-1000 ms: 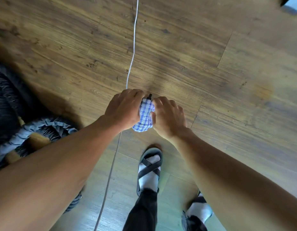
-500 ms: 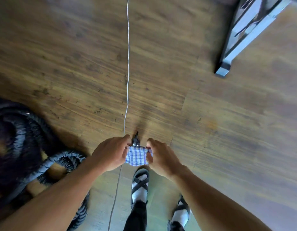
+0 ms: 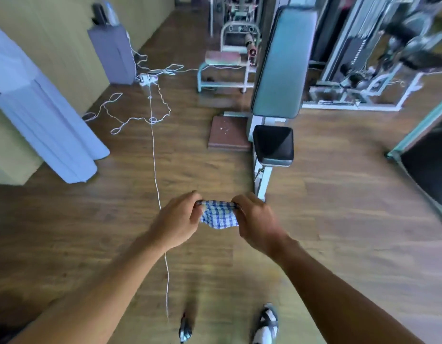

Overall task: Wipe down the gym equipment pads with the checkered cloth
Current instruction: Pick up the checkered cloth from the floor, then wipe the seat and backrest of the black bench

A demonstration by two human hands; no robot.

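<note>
You hold the checkered cloth (image 3: 219, 216) bunched between your 2 hands, low in the view at 6 o'clock. Your left hand (image 3: 176, 220) and right hand (image 3: 258, 223) each pinch its top edge with curled fingers. It looks light, soft and limp, so keep gripping it in a wad. The bench's black seat pad (image 3: 273, 142) and teal back pad (image 3: 283, 63) wait at 12 o'clock, untouched.

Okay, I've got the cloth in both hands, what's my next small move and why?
Probably step toward the bench seat pad just ahead. Both your left hand and right hand pinch the checkered cloth in mid-air, stretched between them, and it touches no pad yet.
</note>
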